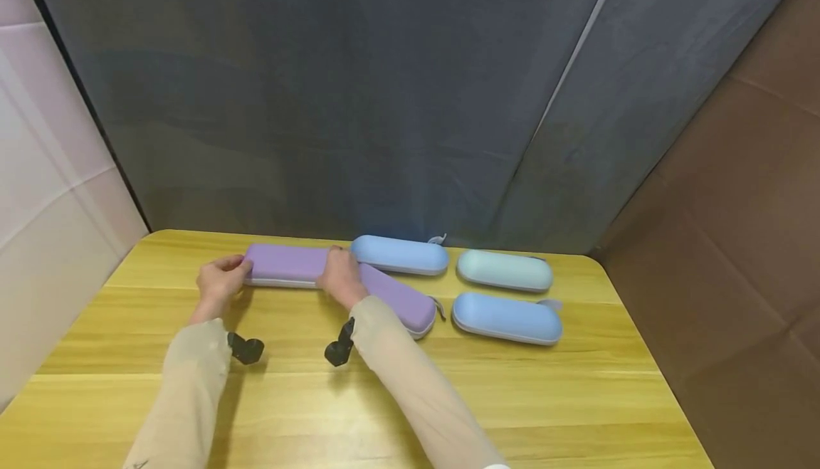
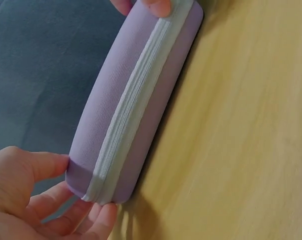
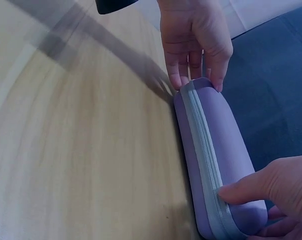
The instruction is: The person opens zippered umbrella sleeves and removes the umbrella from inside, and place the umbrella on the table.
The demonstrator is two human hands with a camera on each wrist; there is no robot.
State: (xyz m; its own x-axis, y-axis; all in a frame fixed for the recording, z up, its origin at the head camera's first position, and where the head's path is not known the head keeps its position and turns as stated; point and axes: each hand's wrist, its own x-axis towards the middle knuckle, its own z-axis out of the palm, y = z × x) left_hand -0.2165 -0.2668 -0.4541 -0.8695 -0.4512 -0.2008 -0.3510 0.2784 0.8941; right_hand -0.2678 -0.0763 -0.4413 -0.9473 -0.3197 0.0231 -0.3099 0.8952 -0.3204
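Note:
Between both hands lies a purple zip case [image 1: 288, 262] on the table, its pale zip band [image 2: 128, 107] facing the person. My left hand [image 1: 220, 282] holds its left end, thumb above and fingers around the end in the left wrist view. At the other end my right hand [image 1: 342, 277] grips the same case; in the right wrist view the thumb [image 3: 243, 190] presses beside the zip, while the fingers are partly hidden behind it. A second purple case [image 1: 403, 299] lies slanted just right of the right hand, partly covered by that hand and sleeve.
A blue case [image 1: 398, 254] sits at the back behind the slanted one. To the right are a pale green case [image 1: 505, 270] and another blue case [image 1: 506, 318]. A dark curtain [image 1: 320, 99] hangs behind the wooden table [image 1: 307, 412], with cloth walls at both sides.

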